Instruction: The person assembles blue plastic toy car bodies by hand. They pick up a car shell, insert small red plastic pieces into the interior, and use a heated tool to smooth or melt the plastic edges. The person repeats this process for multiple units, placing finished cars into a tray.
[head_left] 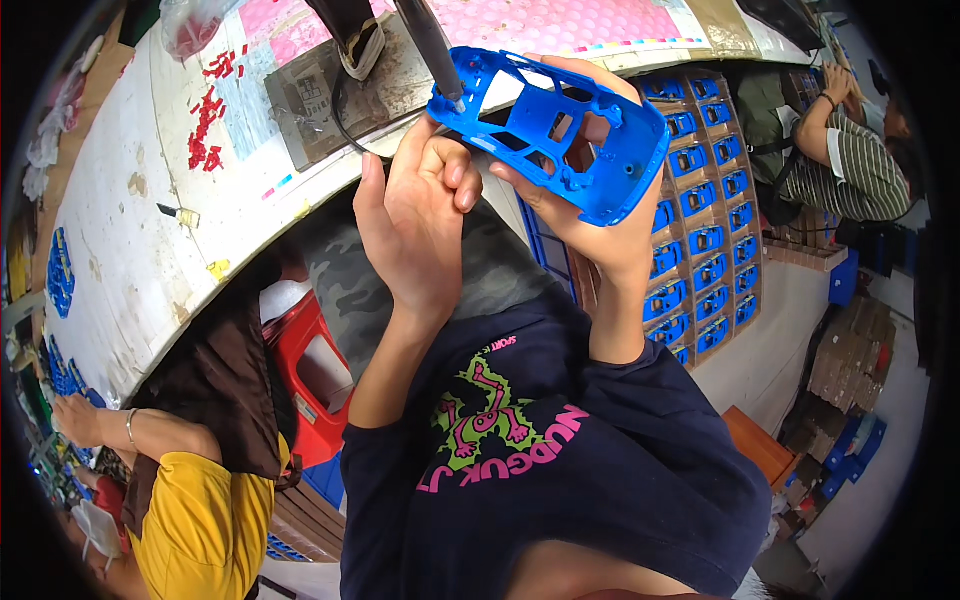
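A blue plastic toy car body [535, 115] is held up over the table edge, its hollow inside facing me. My right hand [618, 240] grips it at the right end, thumb on the near edge and fingers behind the far edge. A dark rod-shaped tool [428, 45] comes down from above, its pale tip at the shell's left corner. Just below that corner is my left hand [425, 215], palm up, its index fingertip at the shell's edge. The thumb is stretched out and the other fingers are half curled. I see nothing in that palm.
Small red parts [207, 125] lie on the white worktable [130, 250], beside a stained metal plate [320, 105]. Several similar blue car bodies fill a cardboard rack [700, 215] at right. A red stool [315, 375] and a co-worker in a yellow sleeve [205, 515] are at left; another person [840, 160] works at far right.
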